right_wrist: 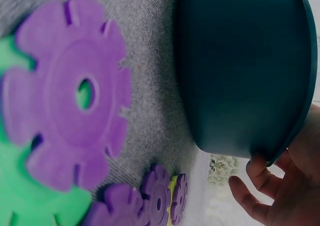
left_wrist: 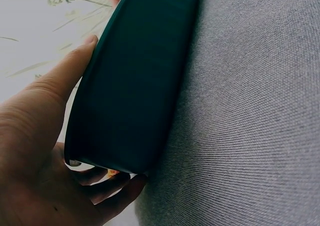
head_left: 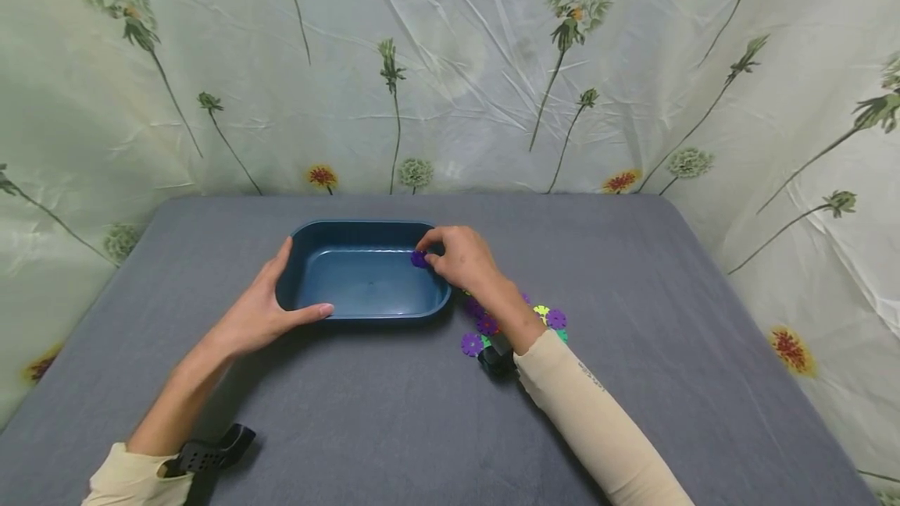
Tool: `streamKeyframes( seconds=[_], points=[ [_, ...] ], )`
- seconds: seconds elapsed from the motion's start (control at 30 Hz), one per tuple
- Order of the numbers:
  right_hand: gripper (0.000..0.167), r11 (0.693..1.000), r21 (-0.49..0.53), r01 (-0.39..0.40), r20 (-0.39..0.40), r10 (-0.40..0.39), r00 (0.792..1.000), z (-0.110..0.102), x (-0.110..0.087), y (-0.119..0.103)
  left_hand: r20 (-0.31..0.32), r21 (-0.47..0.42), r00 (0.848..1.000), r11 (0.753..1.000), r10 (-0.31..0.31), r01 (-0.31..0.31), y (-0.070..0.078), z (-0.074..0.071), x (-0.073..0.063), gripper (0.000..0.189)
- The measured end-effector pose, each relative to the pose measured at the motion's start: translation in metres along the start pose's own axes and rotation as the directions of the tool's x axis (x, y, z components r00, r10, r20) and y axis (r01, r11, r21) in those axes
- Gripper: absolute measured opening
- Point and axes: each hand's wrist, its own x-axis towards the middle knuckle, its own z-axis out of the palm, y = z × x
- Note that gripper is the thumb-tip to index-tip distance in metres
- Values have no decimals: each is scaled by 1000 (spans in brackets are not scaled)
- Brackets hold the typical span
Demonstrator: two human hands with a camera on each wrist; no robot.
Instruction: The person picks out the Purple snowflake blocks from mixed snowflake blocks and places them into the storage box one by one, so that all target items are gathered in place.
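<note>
A blue plastic basin (head_left: 373,284) sits on the grey cloth-covered table. My left hand (head_left: 262,307) grips its left end, thumb along the front rim and fingers round the far side. In the left wrist view the left hand (left_wrist: 45,136) has its fingers under the basin's end wall. Over the basin's right end, my right hand (head_left: 460,258) pinches a purple notched disc (head_left: 419,258) between thumb and fingertips. The right wrist view shows the right hand (right_wrist: 280,186) at the basin's rim, with the pinched disc hidden behind the wall.
Several notched plastic discs lie right of the basin, partly under my right forearm: purple (head_left: 472,344), yellow (head_left: 541,311) and green ones. In the right wrist view a purple disc (right_wrist: 60,106) rests on a green one (right_wrist: 30,186). A dandelion-print curtain (head_left: 464,100) hangs behind the table.
</note>
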Motion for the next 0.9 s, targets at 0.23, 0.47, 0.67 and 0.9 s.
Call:
streamKeyframes(
  seconds=[0.23,0.47,0.67,0.9],
  points=[
    [19,995,90,33,17,-35,999,-3,-3,6,-1,5,1000,1000,-8,8,0,1,0,132],
    [20,970,229,79,9,-83,996,-9,-8,15,-1,3,1000,1000,-12,12,1,-1,1,133],
    [20,939,314,142,-24,-142,990,-12,-14,23,-3,11,1000,1000,-18,18,2,0,1,133],
    [20,906,395,151,-42,-146,988,-18,-21,30,3,2,1000,1000,-19,19,1,0,1,133]
  ],
)
